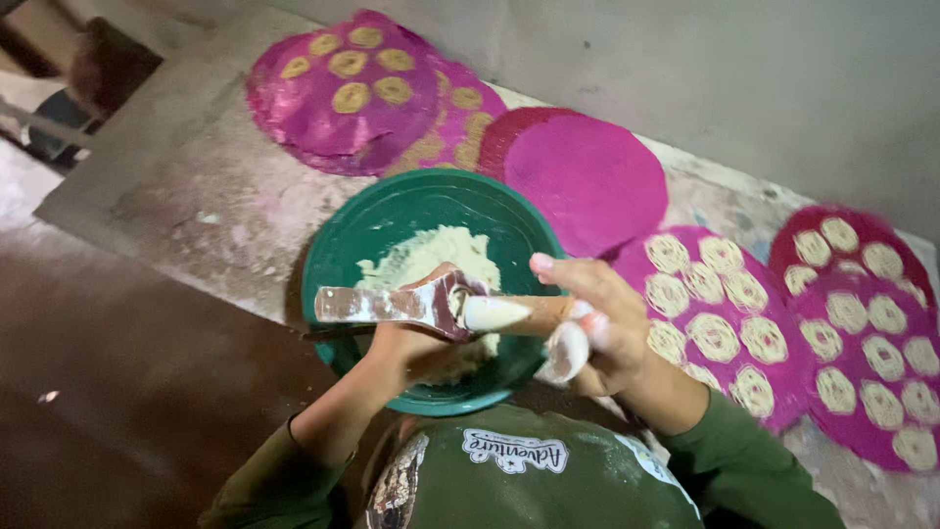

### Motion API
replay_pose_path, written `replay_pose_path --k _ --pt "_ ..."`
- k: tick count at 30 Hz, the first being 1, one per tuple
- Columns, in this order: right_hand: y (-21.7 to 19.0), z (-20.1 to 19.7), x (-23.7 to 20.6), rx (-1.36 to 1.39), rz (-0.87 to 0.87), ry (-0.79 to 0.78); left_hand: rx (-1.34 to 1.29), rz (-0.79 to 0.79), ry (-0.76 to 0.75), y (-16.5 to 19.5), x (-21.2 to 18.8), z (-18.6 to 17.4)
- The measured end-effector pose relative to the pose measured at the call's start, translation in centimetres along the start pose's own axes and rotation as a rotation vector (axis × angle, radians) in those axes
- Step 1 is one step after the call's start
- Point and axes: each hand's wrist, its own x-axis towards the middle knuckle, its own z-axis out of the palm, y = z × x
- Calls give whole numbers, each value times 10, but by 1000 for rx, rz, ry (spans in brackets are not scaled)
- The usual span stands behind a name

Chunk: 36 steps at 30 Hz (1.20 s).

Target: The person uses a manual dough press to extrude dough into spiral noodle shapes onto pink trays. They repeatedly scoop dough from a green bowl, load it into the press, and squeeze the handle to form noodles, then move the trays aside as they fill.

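Left hand: closed round the handle end of a flat wooden tool, held level over the green basin; thumb pressed on the tool's stained top face.
Right hand: part-curled, fingers smeared white; thumb and forefinger pinched on the pale tip of a cone-shaped piping piece, set against the wooden tool.
Piping piece: lying sideways between both hands, narrow white end toward the left hand, wider tan end inside the right palm; a white lump showing under that palm, nature unclear.
Pale dough: heaped in the far half of the basin, straight beneath the tool; crumbly, cream-coloured.
Basin: resting on the concrete ledge, just in front of the green shirt.
Step in hand: by the look of it, loading or scraping dough between tool and cone, both hands meeting above the basin.
Next move calls for: judged from the pose, a steady left grip to keep the tool flat, and a firm pinch on the right so the slippery cone does not turn; any dough falling should land in the basin.
Round magenta mats: laid along the ledge by the wall, some plain.
Pale spirals: in rows on the mats to the right and on the far one.
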Motion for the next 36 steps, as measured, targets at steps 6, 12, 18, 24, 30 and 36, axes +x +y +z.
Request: replay_pose_path --k 6,12,18,24,30,36 --pt "-43 -29 -18 -200 3 -112 -382 14 -224 9 -7 47" --pt "-64 -73 -66 -284 343 -100 -578 235 -475 25 7 122" --pt "-85 -195 -137 337 892 -245 14 266 -462 103 26 176" --pt "-138 -282 -274 615 1401 -89 219 689 6 139 43 302" --pt "-180 -341 -422 -137 1472 791 -25 212 233 51 106 472" --pt "-177 -332 -484 -193 1432 1295 -791 -330 -101 9 121 534"
